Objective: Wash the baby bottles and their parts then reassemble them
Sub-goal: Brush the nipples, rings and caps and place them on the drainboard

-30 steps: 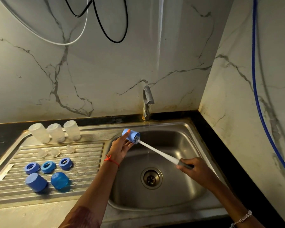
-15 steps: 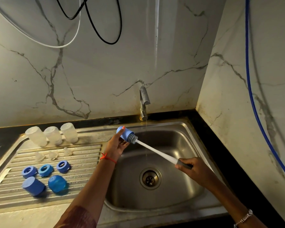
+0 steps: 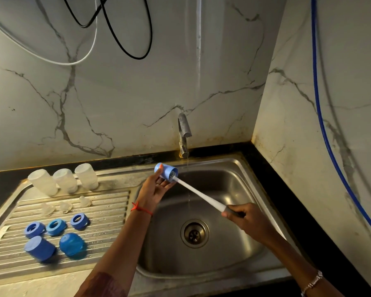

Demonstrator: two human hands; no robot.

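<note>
Sink: tap still running. Left hand grips cap over the basin's back-left corner, and right hand clamps brush handle. Brush head, half out a moment ago, is back inside the cap. Still scrubbing, no rinse yet.

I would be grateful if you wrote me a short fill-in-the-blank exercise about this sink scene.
1. The left hand holds a ____ cap near the running tap.
2. The right hand holds a brush whose head is inside the ____.
3. ____ clear bottles stand in a row on the drainboard.

Missing words: blue; cap; three.
</note>
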